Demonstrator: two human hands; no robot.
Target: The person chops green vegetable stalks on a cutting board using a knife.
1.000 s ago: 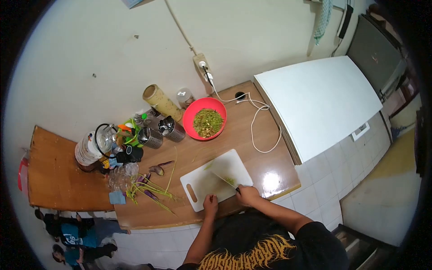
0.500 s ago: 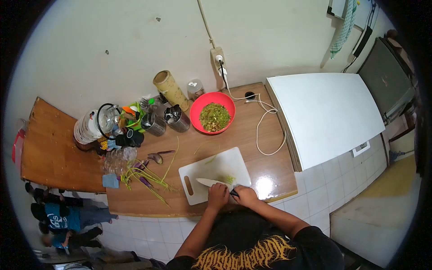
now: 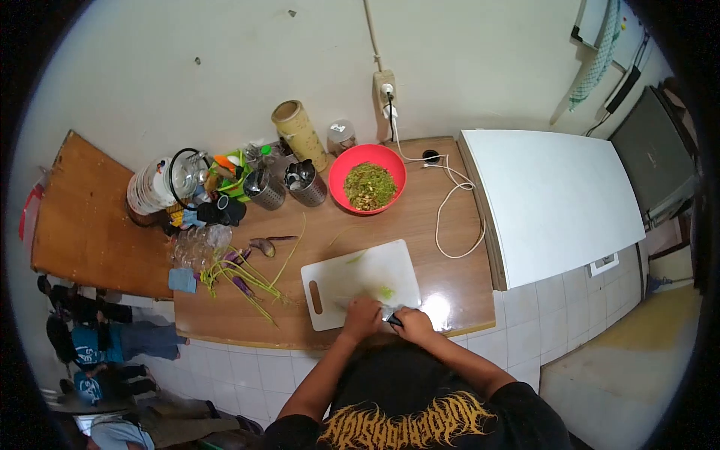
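My right hand (image 3: 414, 324) is closed round the black handle of a kitchen knife (image 3: 387, 313). Fingers of my left hand (image 3: 363, 318) close at the blade, covering much of it; the tip side looks blurred. Both hands are at the near edge of a white cutting board (image 3: 330, 271). On the board beyond the blade lies a small heap of chopped green pieces (image 3: 385, 291). A thin green strip (image 3: 355, 257) rests near the board's far side.
A red bowl (image 3: 337, 169) of chopped greens stands behind the board. Left are long green stalks (image 3: 259, 283), purple eggplants (image 3: 241, 285) and cutlery holders (image 3: 307, 187). A white cable (image 3: 442, 225) loops at right. Several people (image 3: 94, 345) are at far left.
The view has shifted slightly. My left hand remains at the blade, which now shows less and is blurred; my right hand keeps the handle.
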